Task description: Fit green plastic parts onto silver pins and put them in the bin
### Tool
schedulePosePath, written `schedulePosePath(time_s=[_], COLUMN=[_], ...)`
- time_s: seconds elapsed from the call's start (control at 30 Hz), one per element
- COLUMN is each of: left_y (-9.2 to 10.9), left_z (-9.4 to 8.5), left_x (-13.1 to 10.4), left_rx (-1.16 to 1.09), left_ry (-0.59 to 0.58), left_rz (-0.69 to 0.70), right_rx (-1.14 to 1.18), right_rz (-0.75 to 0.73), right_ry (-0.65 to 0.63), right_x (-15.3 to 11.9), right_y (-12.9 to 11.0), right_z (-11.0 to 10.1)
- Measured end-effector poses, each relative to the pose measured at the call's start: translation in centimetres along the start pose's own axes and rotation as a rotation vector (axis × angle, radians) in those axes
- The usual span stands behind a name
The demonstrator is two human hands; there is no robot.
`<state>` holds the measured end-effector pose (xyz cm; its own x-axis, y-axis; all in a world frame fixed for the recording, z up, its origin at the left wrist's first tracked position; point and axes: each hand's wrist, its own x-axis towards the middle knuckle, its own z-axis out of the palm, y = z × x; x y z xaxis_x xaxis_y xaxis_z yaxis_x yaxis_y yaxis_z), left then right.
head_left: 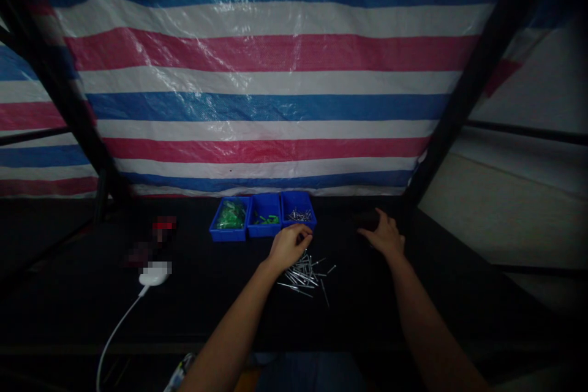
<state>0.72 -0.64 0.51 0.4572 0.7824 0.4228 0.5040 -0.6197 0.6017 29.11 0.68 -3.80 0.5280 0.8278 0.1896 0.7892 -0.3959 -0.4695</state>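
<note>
My left hand (pixel 288 246) is above the back of a loose pile of long silver screws or nails (pixel 303 272) on the black table. Its fingers are curled together; what they hold, if anything, is hidden. To the right, my right hand (pixel 387 235) has its thumb and fingers spread in a C shape. A dark patch, too dim to make out, lies by those fingertips. Just beyond my left hand, the right blue bin (pixel 313 218) contains short silver metal pieces (pixel 299 215).
The middle blue bin (pixel 264 231) has small green plugs (pixel 269 219); the left one (pixel 228 236) contains a clear bag of green pieces (pixel 231 214). A white device with a cable (pixel 154 275) lies at left. Striped sheeting (pixel 266 86) hangs behind, between dark frame posts (pixel 459 104).
</note>
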Motion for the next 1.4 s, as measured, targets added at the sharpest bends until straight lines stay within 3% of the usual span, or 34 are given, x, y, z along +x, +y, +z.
schedulePosePath(time_s=[0.27,0.9,1.07,1.17,1.27,1.4], left_y=[0.0,0.1,0.9,1.4,1.8,2.4], left_z=[-0.3,-0.5,-0.3,0.2,0.7,1.3], left_x=[-0.1,-0.3,-0.4,-0.6,-0.8,-1.1], left_rx=[0.011,0.049,0.038,0.078,0.125,0.163], left_ry=[-0.090,-0.196,-0.221,-0.253,-0.274,-0.302], left_rz=[-0.016,0.100,0.159,0.184,0.211,0.240], right_rx=[0.026,0.035,0.012,0.032,0.156,0.377], right_rz=[0.013,-0.022,-0.053,-0.059,-0.190,-0.499], right_ry=[0.001,-0.046,-0.025,0.073,0.193,0.091], right_x=[0.4,1.2,0.7,0.2,-0.6,-2.2], right_y=[-0.2,0.4,0.4,-0.4,-2.1,-4.9], right_z=[0.0,0.2,0.1,-0.4,-0.9,-0.5])
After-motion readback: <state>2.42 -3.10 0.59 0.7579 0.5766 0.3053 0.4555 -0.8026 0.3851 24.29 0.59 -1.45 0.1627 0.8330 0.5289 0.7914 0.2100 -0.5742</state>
